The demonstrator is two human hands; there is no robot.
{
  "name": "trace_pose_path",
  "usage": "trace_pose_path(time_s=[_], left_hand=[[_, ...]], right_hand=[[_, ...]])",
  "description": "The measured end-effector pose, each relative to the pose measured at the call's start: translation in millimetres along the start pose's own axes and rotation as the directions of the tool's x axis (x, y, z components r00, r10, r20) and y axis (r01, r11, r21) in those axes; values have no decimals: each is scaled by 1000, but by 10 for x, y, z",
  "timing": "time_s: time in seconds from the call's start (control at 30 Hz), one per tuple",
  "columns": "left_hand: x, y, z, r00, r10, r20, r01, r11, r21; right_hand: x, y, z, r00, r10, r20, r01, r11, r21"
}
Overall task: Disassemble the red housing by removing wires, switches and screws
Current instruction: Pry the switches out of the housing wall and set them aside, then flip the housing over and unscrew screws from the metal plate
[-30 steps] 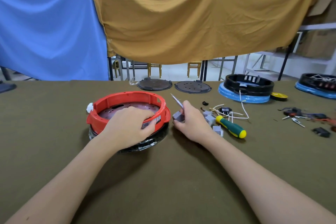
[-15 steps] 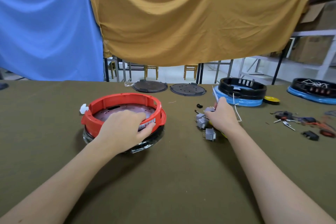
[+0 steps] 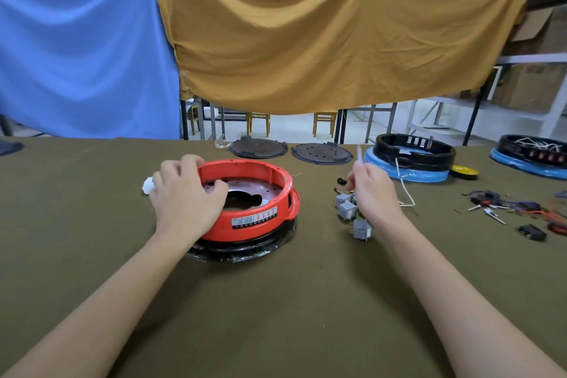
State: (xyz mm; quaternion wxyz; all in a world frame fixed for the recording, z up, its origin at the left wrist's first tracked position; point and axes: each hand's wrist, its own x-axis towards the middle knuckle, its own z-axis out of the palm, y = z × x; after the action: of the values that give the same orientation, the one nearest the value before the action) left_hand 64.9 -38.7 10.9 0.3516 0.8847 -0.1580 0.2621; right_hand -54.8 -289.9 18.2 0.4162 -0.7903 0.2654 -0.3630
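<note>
The red housing (image 3: pixel 260 224) is a round ring with a labelled front, sitting on a black plastic-wrapped base (image 3: pixel 245 250) on the olive table. My left hand (image 3: pixel 184 196) grips its left rim, thumb inside and fingers curled over the outside. A white knob (image 3: pixel 148 185) shows just left of that hand. To the right of the housing, my right hand (image 3: pixel 372 193) pinches a thin pale tool (image 3: pixel 359 153) that points up and is blurred. Under that hand lie several grey switches (image 3: pixel 348 209), and a loose white wire (image 3: pixel 406 193) lies beside it.
Two dark round plates (image 3: pixel 257 147) (image 3: pixel 322 153) lie at the table's far edge. Black rings on blue bases (image 3: pixel 414 153) (image 3: pixel 534 153) stand at the back right, with a yellow tape roll (image 3: pixel 464 171) between them. Loose wires and small parts (image 3: pixel 506 209) are scattered at the right.
My right hand carried a grey switch from beside the housing to the pile at the right and no longer holds it. My left hand shifted from the front rim to the left rim; the housing turned.
</note>
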Motion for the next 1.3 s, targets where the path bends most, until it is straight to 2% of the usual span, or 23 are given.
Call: trace_pose_path(time_s=[0.03,0.1,0.23,0.33,0.47,0.53,0.63,0.7,0.77,0.83,0.97,1.03,1.07,1.17,1.23,1.3], left_hand=[[9,-1,0,996,-86,40,86,996,-8],[17,-4,13,982,-170,84,173,984,-27],[65,-74,34,943,-273,191,322,893,-313],[74,-94,79,947,-267,179,321,815,-482],[77,-126,195,940,-281,195,341,730,-592],[104,-155,210,918,-328,221,391,665,-637],[164,-225,201,877,-394,275,472,598,-648],[168,-252,220,848,-405,342,528,579,-621],[128,-238,254,831,-380,407,557,564,-609],[114,-226,272,837,-351,420,547,556,-626],[199,-266,243,845,-355,399,531,480,-698],[228,-279,215,840,-368,399,529,388,-755],[230,-278,207,840,-364,402,523,350,-777],[219,-274,199,858,-356,369,476,286,-831],[217,-263,174,887,-339,314,413,276,-868],[220,-252,140,919,-288,268,350,287,-891]], right_hand=[[-19,-7,60,998,-15,54,16,1000,-23],[-72,-8,162,986,-17,164,25,998,-49],[-183,2,282,957,22,289,13,993,-120],[-242,3,307,956,43,289,48,952,-303],[-319,1,297,957,112,269,91,763,-640],[-358,-29,295,961,117,250,100,695,-712],[-356,-85,244,981,49,186,105,675,-731],[-307,-95,201,987,-33,159,135,714,-687],[-275,-109,178,992,-23,128,83,866,-492],[-244,-113,173,993,30,115,3,963,-269],[-158,-116,55,996,79,-45,-76,995,65],[-161,-121,31,991,136,-17,-129,971,203],[-181,-121,54,990,140,30,-144,965,218],[-262,-112,196,980,74,185,-94,990,102],[-299,-117,244,974,30,224,-48,996,75],[-308,-130,239,970,2,241,-35,990,133]])
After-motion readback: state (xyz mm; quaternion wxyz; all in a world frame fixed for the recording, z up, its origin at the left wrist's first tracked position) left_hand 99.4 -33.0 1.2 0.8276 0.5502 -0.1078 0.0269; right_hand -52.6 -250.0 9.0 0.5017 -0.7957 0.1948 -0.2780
